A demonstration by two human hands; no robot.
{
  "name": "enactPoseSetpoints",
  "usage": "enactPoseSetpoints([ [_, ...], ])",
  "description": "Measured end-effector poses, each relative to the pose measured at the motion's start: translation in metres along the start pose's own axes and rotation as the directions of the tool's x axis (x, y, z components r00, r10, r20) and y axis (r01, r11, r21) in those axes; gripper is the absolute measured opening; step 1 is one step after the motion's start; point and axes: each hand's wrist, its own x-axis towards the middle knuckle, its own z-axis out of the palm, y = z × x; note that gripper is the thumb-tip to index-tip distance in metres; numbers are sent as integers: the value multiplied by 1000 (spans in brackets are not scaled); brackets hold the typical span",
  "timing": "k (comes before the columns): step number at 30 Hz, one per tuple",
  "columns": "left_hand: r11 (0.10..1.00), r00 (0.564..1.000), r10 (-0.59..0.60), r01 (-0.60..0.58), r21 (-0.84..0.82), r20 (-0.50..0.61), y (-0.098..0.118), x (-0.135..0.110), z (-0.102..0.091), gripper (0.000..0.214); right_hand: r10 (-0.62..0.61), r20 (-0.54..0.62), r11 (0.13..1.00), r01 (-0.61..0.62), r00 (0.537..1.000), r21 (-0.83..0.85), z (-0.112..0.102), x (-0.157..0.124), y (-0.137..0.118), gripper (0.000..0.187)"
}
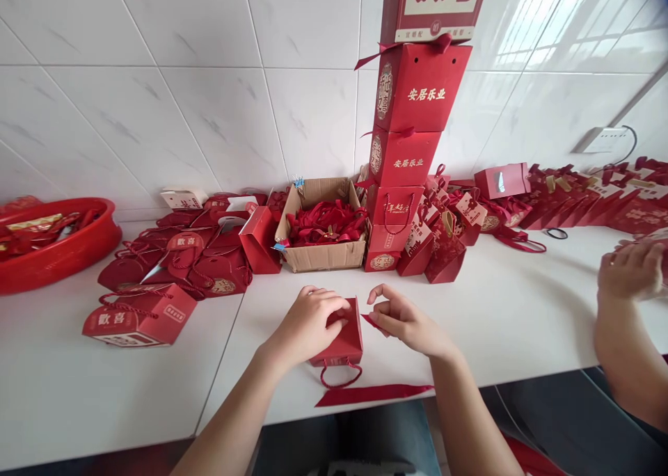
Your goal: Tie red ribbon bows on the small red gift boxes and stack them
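A small red gift box (351, 342) with a twisted cord handle (342, 377) lies on the white table in front of me. My left hand (312, 323) is closed over it from the left, with fingers and thumb on its upper face. Just right of the box, my right hand (404, 321) pinches the end of a red ribbon (369, 319) between thumb and fingers. Whether that ribbon runs through the box is hidden. Another length of red satin ribbon (373, 394) lies flat near the table's front edge, below the cord handle.
Behind the box stands a cardboard carton (326, 258) full of red ribbons. A tall stack of red boxes (412, 114) rises beside it. More boxes (140, 316) pile up at left, near a red basin (62, 260). At right, another person's hand (629, 271) holds a box.
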Motion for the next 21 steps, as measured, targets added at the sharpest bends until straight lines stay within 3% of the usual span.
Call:
enactPoseSetpoints([
  [13,1000,999,-5,5,14,38,1,1,0,20,-4,28,997,6,1000,-81,-1,11,2,22],
  [21,1000,1000,15,-15,8,7,4,0,-2,18,-17,48,997,21,999,-81,0,7,-7,20],
])
